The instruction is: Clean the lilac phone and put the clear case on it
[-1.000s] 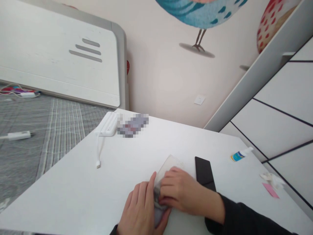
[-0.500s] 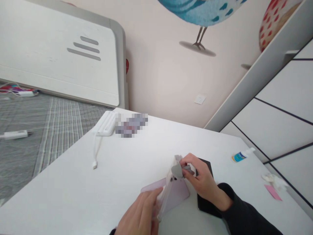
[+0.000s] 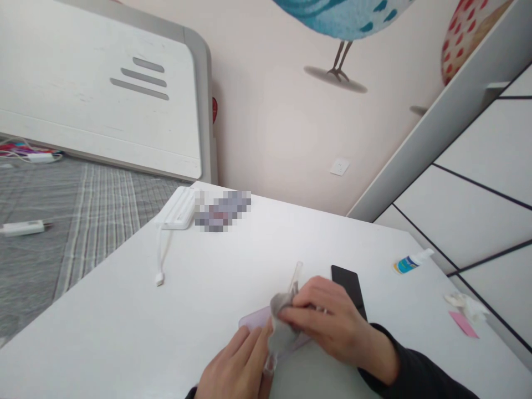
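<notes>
My left hand (image 3: pixel 235 366) grips the lower end of a clear phone case (image 3: pixel 296 274), its fingers closed along the side. The case is tilted up on edge, and much of it is hidden by the hands and cloth. My right hand (image 3: pixel 334 324) pinches a grey cloth (image 3: pixel 283 330) and presses it against the case. Under the case, a pale pink phone-shaped slab (image 3: pixel 252 318) lies flat, mostly covered. A black phone (image 3: pixel 349 284) rests just beyond my right hand, partly hidden by it.
On the white table (image 3: pixel 124 327), a white power bank (image 3: pixel 178 209) with a short cable and a blurred-out object (image 3: pixel 222 210) lie at the far left. A small spray bottle (image 3: pixel 409 262), crumpled white tissue (image 3: pixel 467 306) and pink slip (image 3: pixel 463 324) lie to the right.
My right hand has moved down and left along the case with the cloth, nearer my left hand. More of the black phone's top shows now. My left hand has barely moved.
</notes>
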